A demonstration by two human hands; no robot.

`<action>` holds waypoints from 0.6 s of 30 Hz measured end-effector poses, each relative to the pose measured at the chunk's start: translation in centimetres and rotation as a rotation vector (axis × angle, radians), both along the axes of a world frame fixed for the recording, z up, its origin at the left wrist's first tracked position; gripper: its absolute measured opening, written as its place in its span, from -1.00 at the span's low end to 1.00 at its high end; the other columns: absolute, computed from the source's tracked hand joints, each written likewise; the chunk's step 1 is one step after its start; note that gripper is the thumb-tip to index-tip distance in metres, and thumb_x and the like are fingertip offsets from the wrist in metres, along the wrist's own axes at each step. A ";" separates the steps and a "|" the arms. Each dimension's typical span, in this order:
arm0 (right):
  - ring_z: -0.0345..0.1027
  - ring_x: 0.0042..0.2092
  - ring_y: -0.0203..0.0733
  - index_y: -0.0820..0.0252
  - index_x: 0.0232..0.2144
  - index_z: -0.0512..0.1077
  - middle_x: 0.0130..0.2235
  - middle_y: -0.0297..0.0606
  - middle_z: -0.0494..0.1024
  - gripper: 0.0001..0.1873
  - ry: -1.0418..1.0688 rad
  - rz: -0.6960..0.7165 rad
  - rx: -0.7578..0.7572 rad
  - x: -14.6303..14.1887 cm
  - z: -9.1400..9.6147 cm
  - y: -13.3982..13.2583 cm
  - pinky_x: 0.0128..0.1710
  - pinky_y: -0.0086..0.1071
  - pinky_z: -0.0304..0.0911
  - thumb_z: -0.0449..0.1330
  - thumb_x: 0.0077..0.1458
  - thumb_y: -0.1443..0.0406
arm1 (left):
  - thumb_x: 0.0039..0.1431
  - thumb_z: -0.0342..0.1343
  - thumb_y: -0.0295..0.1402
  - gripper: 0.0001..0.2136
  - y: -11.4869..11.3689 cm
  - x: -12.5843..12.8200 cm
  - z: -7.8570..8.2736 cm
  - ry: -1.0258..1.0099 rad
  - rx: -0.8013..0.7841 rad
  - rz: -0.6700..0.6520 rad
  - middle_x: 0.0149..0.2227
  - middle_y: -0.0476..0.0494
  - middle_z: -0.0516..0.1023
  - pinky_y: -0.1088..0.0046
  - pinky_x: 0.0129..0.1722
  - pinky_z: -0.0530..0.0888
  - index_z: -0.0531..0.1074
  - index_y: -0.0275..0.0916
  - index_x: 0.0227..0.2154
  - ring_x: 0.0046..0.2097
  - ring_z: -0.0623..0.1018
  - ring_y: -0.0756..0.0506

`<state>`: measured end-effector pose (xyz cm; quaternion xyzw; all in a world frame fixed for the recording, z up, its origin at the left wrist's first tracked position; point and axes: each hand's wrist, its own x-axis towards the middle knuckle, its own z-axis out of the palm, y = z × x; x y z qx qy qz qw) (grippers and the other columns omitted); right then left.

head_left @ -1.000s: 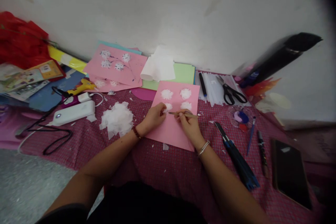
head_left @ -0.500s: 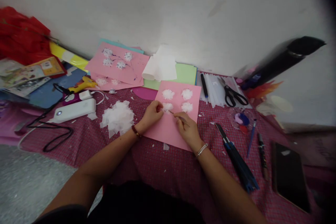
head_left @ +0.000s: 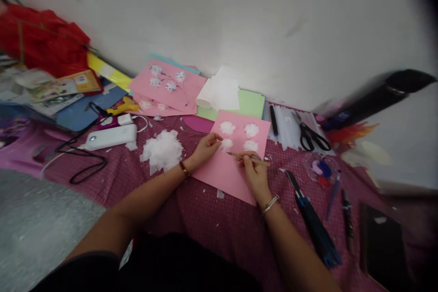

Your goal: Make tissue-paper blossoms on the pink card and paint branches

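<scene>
A pink paper sheet [head_left: 226, 171] lies on the red checked cloth [head_left: 205, 219] and carries several white fluffy tufts [head_left: 227, 127]. My left hand [head_left: 205, 147] rests on the sheet's left edge, fingers curled beside the lower-left tuft [head_left: 226, 144]. My right hand [head_left: 253, 172] pinches a thin brown brush [head_left: 249, 159] whose tip points left toward that tuft. A pile of white tissue scraps [head_left: 162, 151] sits left of my left wrist.
Black scissors [head_left: 310, 132] and a black pen [head_left: 273, 120] lie at the back right. A dark blue tool [head_left: 313, 219], brushes and a paint palette [head_left: 320, 171] lie right. A white power bank [head_left: 111, 136], a glue gun [head_left: 120, 108] and more pink sheets [head_left: 166, 86] lie left. A wall stands behind.
The view has shifted, so everything sits lower and further right. My right hand has drawn the brush slightly back from the lower-left tuft; my left hand stays by it.
</scene>
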<state>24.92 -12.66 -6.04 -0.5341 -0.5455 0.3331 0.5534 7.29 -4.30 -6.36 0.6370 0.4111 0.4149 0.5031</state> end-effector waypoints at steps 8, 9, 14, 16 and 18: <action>0.37 -0.31 -0.24 0.16 -0.39 0.43 -0.34 -0.29 0.46 -0.75 -0.140 0.036 0.042 -0.4 0.0 -0.3 -0.27 -0.34 0.26 -0.01 0.23 0.28 | 0.14 -0.05 -0.40 -0.90 0.0 0.0 0.3 0.049 0.033 -0.001 -0.53 0.07 0.26 0.53 -0.43 0.25 0.33 -0.26 -0.34 -0.45 0.29 0.03; 0.36 -0.32 -0.25 0.15 -0.38 0.43 -0.34 -0.30 0.46 -0.75 -0.156 0.043 0.042 -0.4 0.0 -0.4 -0.27 -0.34 0.26 -0.01 0.23 0.28 | 0.13 -0.05 -0.40 -0.90 0.0 0.0 0.3 0.051 0.033 -0.009 -0.52 0.07 0.27 0.53 -0.42 0.26 0.33 -0.27 -0.35 -0.44 0.30 0.03; 0.36 -0.33 -0.24 0.14 -0.32 0.42 -0.33 -0.31 0.47 -0.76 -0.224 0.028 0.032 -0.5 0.1 -0.4 -0.27 -0.33 0.26 -0.03 0.23 0.27 | 0.12 -0.03 -0.40 -0.91 0.0 0.1 0.3 0.063 0.028 -0.031 -0.53 0.07 0.29 0.54 -0.40 0.28 0.34 -0.27 -0.37 -0.43 0.31 0.03; 0.37 -0.31 -0.23 0.13 -0.31 0.42 -0.32 -0.30 0.47 -0.77 -0.239 0.034 0.029 -0.5 0.1 -0.4 -0.26 -0.32 0.26 -0.03 0.23 0.26 | 0.12 -0.03 -0.41 -0.91 0.0 0.2 0.3 0.065 0.031 -0.023 -0.54 0.07 0.29 0.54 -0.40 0.27 0.35 -0.28 -0.37 -0.43 0.31 0.03; 0.37 -0.30 -0.22 0.13 -0.30 0.41 -0.30 -0.29 0.47 -0.78 -0.252 0.051 0.026 -0.5 0.1 -0.4 -0.24 -0.31 0.27 -0.03 0.23 0.26 | 0.12 -0.02 -0.40 -0.91 0.0 0.2 0.3 0.068 0.035 -0.021 -0.55 0.07 0.28 0.54 -0.41 0.26 0.36 -0.28 -0.38 -0.44 0.30 0.04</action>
